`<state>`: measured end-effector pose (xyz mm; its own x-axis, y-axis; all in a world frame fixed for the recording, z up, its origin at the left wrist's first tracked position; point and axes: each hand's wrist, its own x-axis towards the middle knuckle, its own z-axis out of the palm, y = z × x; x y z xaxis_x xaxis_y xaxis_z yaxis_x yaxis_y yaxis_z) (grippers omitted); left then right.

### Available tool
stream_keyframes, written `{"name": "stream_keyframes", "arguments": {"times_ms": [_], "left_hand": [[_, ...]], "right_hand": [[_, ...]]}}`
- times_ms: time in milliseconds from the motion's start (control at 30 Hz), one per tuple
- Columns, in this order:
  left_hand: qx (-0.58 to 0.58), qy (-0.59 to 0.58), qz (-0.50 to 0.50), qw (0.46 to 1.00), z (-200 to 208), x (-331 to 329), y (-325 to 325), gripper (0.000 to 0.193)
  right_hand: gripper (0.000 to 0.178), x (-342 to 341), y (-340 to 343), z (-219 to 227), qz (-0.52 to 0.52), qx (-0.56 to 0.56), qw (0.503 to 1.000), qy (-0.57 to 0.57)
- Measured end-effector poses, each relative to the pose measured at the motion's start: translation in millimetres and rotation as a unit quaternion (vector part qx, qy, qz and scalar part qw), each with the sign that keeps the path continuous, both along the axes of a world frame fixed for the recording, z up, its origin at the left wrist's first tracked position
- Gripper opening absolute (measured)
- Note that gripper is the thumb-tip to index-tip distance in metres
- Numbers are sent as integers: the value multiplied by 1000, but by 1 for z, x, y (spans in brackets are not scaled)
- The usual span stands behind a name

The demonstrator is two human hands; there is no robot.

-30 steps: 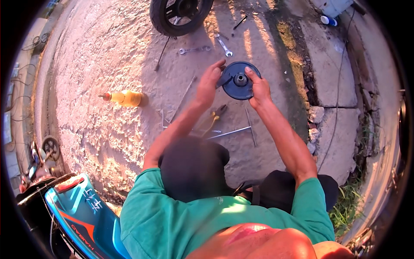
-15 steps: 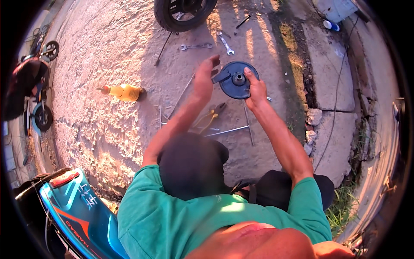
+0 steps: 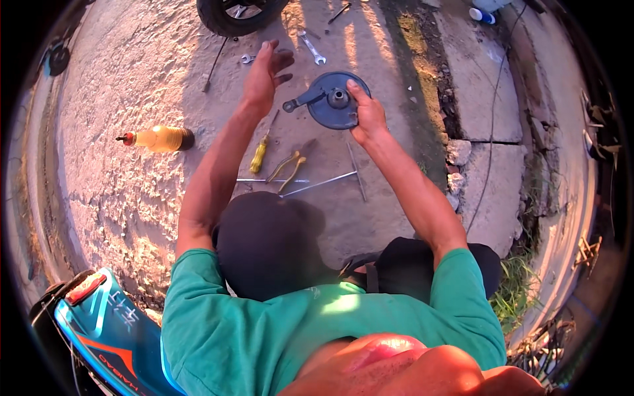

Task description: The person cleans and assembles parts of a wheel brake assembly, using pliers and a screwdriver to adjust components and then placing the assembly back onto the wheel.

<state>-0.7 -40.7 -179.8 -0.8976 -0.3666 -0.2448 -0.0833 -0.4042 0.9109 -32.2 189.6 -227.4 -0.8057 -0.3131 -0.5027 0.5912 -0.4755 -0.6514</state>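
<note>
My right hand (image 3: 367, 115) grips the right edge of a round, dark brake drum plate (image 3: 325, 113), thumb on its face beside the central metal hub. A lever arm sticks out from the plate's left side. Left of that lever, my left hand (image 3: 265, 74) is raised with its fingers apart, holding nothing and not touching the plate. Below the hands on the ground lie a yellow-handled screwdriver (image 3: 259, 156), yellow-handled pliers (image 3: 288, 167) and a metal T-handle wrench (image 3: 330, 181). Beyond the plate rests a spanner (image 3: 313, 51); a second spanner (image 3: 247, 59) is partly hidden behind my left hand.
A wheel with a black tyre (image 3: 231, 30) lies at the far side. A yellow bottle (image 3: 158, 138) with a red cap is on the rough concrete at left. A blue motorbike panel (image 3: 119, 330) stands at lower left. Broken kerb slabs (image 3: 492, 178) run along the right.
My left hand has come off the lever side of the plate and moved left, fingers spreading. The head view has shifted, so the ground things appear further left and higher.
</note>
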Motion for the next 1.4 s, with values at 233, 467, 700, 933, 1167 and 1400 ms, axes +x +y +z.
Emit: {"name": "stream_keyframes", "arguments": {"times_ms": [233, 467, 700, 933, 1167, 1400], "left_hand": [[-53, 67, -57, 995, 23, -12, -20, 66], [38, 40, -111, 992, -33, 18, 57, 69], [-13, -21, -42, 999, -31, 24, 62, 63], [-33, 10, 28, 999, -34, 20, 58, 61], [-15, 23, 41, 999, -40, 23, 53, 56], [13, 23, 78, 997, -37, 24, 65, 56]], "right_hand": [[36, 1, -2, 26, 35, -41, 999, 8], [40, -3, 3, 13, 16, 32, 999, 20], [39, 4, 9, 20, 29, 35, 999, 13], [37, 0, 0, 22, 14, 28, 999, 37], [38, 4, 3, 12, 22, 17, 999, 31], [38, -1, -2, 14, 2, 16, 999, 43]]}}
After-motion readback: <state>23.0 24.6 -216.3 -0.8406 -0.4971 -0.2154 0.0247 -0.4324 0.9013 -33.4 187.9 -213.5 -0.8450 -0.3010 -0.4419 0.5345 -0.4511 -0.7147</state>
